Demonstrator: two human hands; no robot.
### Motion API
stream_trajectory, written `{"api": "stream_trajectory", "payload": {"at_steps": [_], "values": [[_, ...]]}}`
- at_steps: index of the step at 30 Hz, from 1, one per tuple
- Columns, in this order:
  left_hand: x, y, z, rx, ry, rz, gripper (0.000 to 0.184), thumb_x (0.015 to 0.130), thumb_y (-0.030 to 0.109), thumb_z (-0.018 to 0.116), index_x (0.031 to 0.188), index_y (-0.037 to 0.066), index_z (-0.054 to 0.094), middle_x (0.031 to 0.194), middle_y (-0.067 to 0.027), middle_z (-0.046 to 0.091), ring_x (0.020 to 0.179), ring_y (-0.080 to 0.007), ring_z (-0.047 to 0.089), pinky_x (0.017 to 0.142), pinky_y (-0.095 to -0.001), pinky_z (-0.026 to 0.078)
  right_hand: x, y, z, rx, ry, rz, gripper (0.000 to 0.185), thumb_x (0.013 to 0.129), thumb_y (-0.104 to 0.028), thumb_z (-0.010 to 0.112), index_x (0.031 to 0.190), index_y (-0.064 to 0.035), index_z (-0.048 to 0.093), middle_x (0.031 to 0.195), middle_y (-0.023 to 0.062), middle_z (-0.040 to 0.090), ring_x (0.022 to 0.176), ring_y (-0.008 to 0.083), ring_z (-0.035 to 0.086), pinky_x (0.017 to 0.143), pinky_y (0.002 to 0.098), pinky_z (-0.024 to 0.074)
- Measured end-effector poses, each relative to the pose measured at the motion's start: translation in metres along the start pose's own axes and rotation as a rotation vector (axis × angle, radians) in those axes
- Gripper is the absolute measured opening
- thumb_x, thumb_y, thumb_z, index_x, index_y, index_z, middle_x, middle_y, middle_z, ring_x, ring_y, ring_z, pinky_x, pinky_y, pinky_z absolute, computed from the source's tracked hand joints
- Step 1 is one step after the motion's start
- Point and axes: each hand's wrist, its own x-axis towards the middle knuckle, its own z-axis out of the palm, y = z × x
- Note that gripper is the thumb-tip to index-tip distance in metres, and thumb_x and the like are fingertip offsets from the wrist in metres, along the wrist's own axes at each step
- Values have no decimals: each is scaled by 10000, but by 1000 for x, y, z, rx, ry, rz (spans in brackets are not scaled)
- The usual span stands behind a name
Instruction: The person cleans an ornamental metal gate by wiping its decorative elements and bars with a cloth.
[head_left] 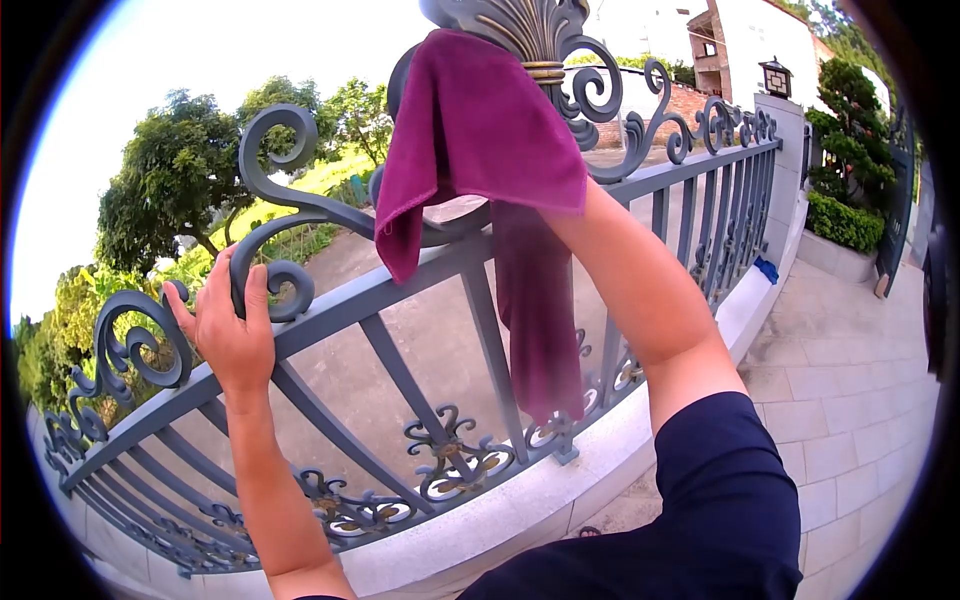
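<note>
My left hand (234, 338) grips a grey metal scroll (240, 262) on top of the fence, thumb on one side and fingers on the other. A purple towel (485, 125) covers my right hand, so its fingers are hidden. The right forearm (640, 270) reaches up into the towel, which is held against the upper scrollwork, just below a fan-shaped ornament (515, 30) with a gold band. One end of the towel (540, 330) hangs down past the top rail (420, 275), in front of the bars and slightly blurred.
The fence's bars and lower scrolls (450, 455) stand on a pale ledge (600, 465). A blue cloth (766, 270) lies on the ledge farther right, near a pillar (785, 150) topped by a lantern (776, 77). Paving (850, 400) runs along the right; trees (175, 170) grow beyond the fence.
</note>
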Motion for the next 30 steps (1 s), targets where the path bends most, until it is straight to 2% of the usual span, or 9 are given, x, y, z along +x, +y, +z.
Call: {"api": "stream_trajectory", "payload": {"at_steps": [1, 3, 4, 8, 11, 12, 19, 23, 30], "values": [[0, 0, -1, 4, -7, -1, 400, 1062, 369, 668, 1330, 73, 699, 1030, -51, 756, 1025, -213, 703, 1320, -513, 96, 0, 2, -4, 198, 27, 54, 628, 1058, -141, 681, 1616, -45, 409, 1552, 134, 542, 1414, 244, 558, 1207, 377, 458], [0, 0, -2, 10, -20, 0, 403, 1063, 365, 667, 1332, 66, 696, 1052, -55, 762, 1045, -215, 706, 1320, -516, 96, -4, 10, -9, -377, 75, -243, 619, 1048, -172, 704, 1598, -62, 444, 1522, 120, 572, 1394, 246, 574, 1204, 362, 452], [-1, 0, -2, 12, -21, -5, 402, 1063, 363, 667, 1331, 66, 696, 1054, -57, 762, 1049, -216, 707, 1320, -515, 98, -12, 9, -15, 43, 38, -9, 632, 1061, -127, 676, 1617, -27, 394, 1539, 142, 552, 1376, 227, 590, 1173, 371, 489], [-2, 1, -1, 16, -18, -12, 399, 1061, 359, 671, 1329, 65, 696, 1060, -65, 763, 1050, -222, 708, 1320, -518, 118, -43, -4, -14, -790, 174, -61, 720, 947, -247, 823, 1561, -56, 499, 1492, 140, 597, 1356, 264, 605, 1162, 385, 470], [0, 6, 0, 39, 38, 6, 385, 1071, 330, 659, 1341, 58, 699, 1052, -75, 771, 1029, -225, 713, 1319, -515, 131, -61, -26, 6, -1022, 202, -97, 749, 945, -215, 816, 1580, -32, 462, 1518, 142, 572, 1417, 260, 563, 1212, 388, 434], [1, 7, 1, 50, 61, 17, 379, 1077, 316, 653, 1347, 54, 700, 1048, -79, 775, 1020, -225, 715, 1319, -513, 134, -60, -28, 13, -1116, 190, -159, 793, 877, -316, 881, 1546, -75, 530, 1500, 160, 597, 1407, 321, 569, 1190, 439, 446], [-2, 4, 2, 66, 15, -13, 374, 1086, 333, 636, 1341, 68, 708, 1053, -71, 777, 1026, -219, 716, 1316, -518, 136, -36, -19, 81, -1215, 368, -78, 946, 886, -548, 820, 1641, -165, 396, 1587, 113, 486, 1477, 340, 460, 1280, 500, 293], [0, 5, 4, 67, 35, -13, 373, 1088, 342, 632, 1343, 80, 710, 1008, -60, 768, 1001, -213, 711, 1315, -519, 135, -8, 4, 104, -1139, 516, -99, 947, 886, -508, 831, 1644, -152, 389, 1594, 109, 482, 1480, 333, 461, 1271, 479, 314], [-2, 6, 6, 56, 37, -34, 374, 1087, 351, 633, 1338, 85, 711, 952, -57, 752, 958, -218, 709, 1314, -529, 128, -31, 16, 111, -982, 256, -330, 951, 887, -439, 852, 1649, -128, 376, 1607, 103, 475, 1484, 321, 463, 1254, 443, 350]]}}
